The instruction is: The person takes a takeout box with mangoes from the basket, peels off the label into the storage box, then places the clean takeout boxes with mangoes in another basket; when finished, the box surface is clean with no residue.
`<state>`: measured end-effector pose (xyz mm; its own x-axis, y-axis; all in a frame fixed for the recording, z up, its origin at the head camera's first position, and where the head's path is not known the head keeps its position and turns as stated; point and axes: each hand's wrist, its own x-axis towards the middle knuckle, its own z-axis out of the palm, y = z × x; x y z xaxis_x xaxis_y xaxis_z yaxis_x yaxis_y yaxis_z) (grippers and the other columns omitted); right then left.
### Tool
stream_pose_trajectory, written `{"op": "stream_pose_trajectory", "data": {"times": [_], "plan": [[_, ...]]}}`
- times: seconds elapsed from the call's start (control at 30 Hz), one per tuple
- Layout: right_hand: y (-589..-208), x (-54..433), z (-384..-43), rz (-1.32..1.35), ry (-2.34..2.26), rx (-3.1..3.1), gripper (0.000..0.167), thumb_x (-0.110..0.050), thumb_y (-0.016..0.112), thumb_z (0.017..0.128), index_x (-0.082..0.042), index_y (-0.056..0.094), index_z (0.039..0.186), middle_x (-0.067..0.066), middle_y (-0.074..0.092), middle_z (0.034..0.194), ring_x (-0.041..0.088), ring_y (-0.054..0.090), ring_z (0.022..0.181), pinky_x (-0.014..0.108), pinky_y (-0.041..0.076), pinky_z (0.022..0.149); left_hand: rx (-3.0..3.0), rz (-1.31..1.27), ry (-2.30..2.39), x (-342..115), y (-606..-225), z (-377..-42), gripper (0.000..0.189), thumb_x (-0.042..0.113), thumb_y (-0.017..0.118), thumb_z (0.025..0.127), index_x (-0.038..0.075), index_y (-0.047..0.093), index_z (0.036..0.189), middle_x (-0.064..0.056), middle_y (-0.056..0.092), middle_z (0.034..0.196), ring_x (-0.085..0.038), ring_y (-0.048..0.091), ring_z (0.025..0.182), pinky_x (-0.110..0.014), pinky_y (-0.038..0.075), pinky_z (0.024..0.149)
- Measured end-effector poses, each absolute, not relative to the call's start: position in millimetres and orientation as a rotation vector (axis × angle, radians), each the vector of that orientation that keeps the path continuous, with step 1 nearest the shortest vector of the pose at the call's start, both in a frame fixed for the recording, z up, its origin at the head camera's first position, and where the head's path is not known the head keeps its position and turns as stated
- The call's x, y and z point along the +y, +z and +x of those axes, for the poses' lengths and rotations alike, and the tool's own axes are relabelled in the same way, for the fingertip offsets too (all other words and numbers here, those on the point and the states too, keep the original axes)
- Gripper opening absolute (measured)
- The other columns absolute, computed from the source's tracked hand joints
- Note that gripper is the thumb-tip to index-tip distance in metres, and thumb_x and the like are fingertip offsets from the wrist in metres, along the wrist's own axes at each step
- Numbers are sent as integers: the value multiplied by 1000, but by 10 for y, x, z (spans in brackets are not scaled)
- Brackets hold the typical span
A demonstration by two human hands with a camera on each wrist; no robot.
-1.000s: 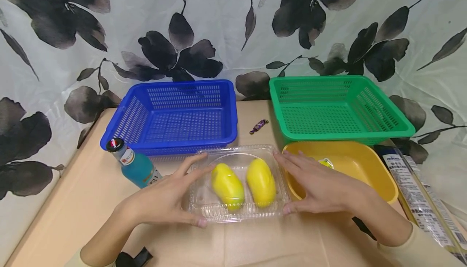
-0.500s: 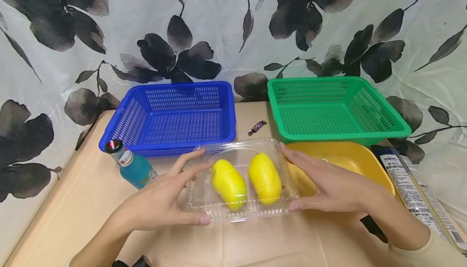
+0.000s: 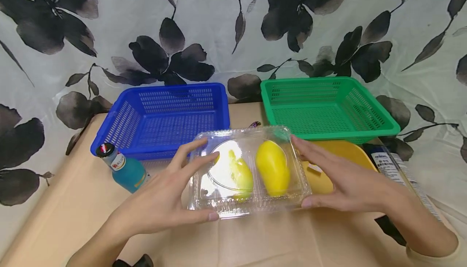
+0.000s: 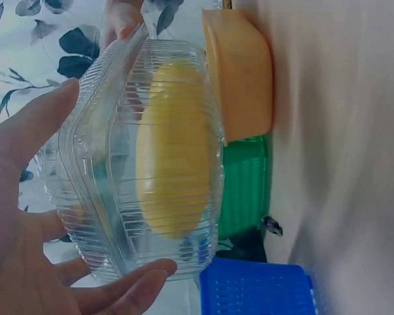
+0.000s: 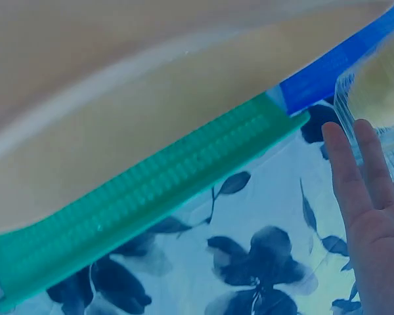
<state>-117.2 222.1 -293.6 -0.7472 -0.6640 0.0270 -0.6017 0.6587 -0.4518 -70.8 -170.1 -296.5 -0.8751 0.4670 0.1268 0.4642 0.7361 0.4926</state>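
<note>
A clear plastic clamshell container (image 3: 254, 171) is held in the air between both hands, its right end a little higher. Two yellow mangoes (image 3: 273, 169) lie side by side inside, the left one partly washed out by glare. My left hand (image 3: 157, 198) grips the container's left side, thumb at the front and fingers farther back. On the opposite side my right hand (image 3: 346, 184) holds it the same way. In the left wrist view the container (image 4: 111, 190) appears above the table. The right wrist view shows two straight fingers of the right hand (image 5: 381, 243) against the container's side.
Behind the container stand a blue basket (image 3: 178, 123) and a green basket (image 3: 310, 111). A yellow tray (image 3: 352, 153) sits beneath the right hand, beside a printed package (image 3: 390, 163). A blue bottle (image 3: 127, 174) leans at left. A wrapped candy (image 3: 255, 124) peeks out behind the container.
Both hands have raised the container off the table and shifted it slightly right, tilting it. It now covers most of the candy. The head view has shifted slightly.
</note>
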Motion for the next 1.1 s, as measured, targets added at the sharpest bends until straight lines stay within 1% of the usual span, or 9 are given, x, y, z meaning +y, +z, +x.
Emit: {"op": "stream_pose_trajectory", "data": {"times": [0.07,0.13,0.27,0.43,0.53,0.63,0.77,0.9,1.1], "plan": [[-2900,2250,-1174,-1038,-679,2744,115,-57,79,84,-32,3,166,-1,17,172,37,36,149,66,44,105,2916,808,846,-1674,-2941,-753,95,68,81,76,40,38,156,9,9,170,-28,65,116,-31,61,74],[-2868,2276,-1184,-1042,-687,2755,116,-55,81,83,-31,3,166,0,19,171,34,44,145,64,47,103,2921,842,858,-1650,-2932,-803,95,67,80,77,39,38,157,6,7,171,-32,61,125,-38,62,81],[-2813,2318,-1221,-1047,-730,2790,119,-48,85,82,-32,3,166,-1,19,171,33,50,140,66,47,102,2932,891,902,-1590,-2956,-930,96,67,80,77,36,38,158,3,-1,171,-35,58,128,-46,61,88],[-2749,2409,-1255,-1020,-783,2841,125,-37,91,78,-32,4,166,-2,14,172,36,37,148,72,41,102,2921,954,961,-1468,-3052,-1139,98,60,83,77,32,37,159,5,-9,171,-39,38,145,-53,54,100],[-2722,2469,-1285,-1022,-781,2863,125,-33,92,77,-32,5,167,-2,12,173,32,29,153,72,40,102,2926,1016,996,-1407,-3092,-1235,99,55,86,77,30,37,159,4,-10,171,-38,39,145,-52,55,100],[-2713,2524,-1342,-1076,-763,2899,126,-28,93,76,-28,6,167,-2,11,173,17,25,155,46,40,117,2944,1056,1029,-1338,-3103,-1319,99,52,88,76,31,37,159,5,-12,171,-35,47,140,-50,55,99],[-2714,2600,-1440,-1193,-797,2911,131,-14,95,73,-20,4,167,2,10,173,-2,40,142,7,33,107,2935,1087,1082,-1202,-3110,-1454,99,48,89,76,33,36,159,6,-15,171,-29,52,135,-46,56,98],[-2689,2651,-1539,-1215,-885,2881,135,-4,93,72,-18,-3,167,4,8,173,-6,44,137,6,39,101,2924,1094,1134,-1093,-3101,-1588,102,44,90,76,32,34,160,4,-21,170,-30,54,134,-47,57,96],[-2659,2722,-1674,-1130,-915,2904,135,-5,93,73,-23,-2,167,-1,11,172,-9,44,135,5,41,96,2877,1071,1211,-960,-3099,-1798,121,44,91,75,31,14,166,-2,-15,171,-32,56,133,-44,54,102]]}}
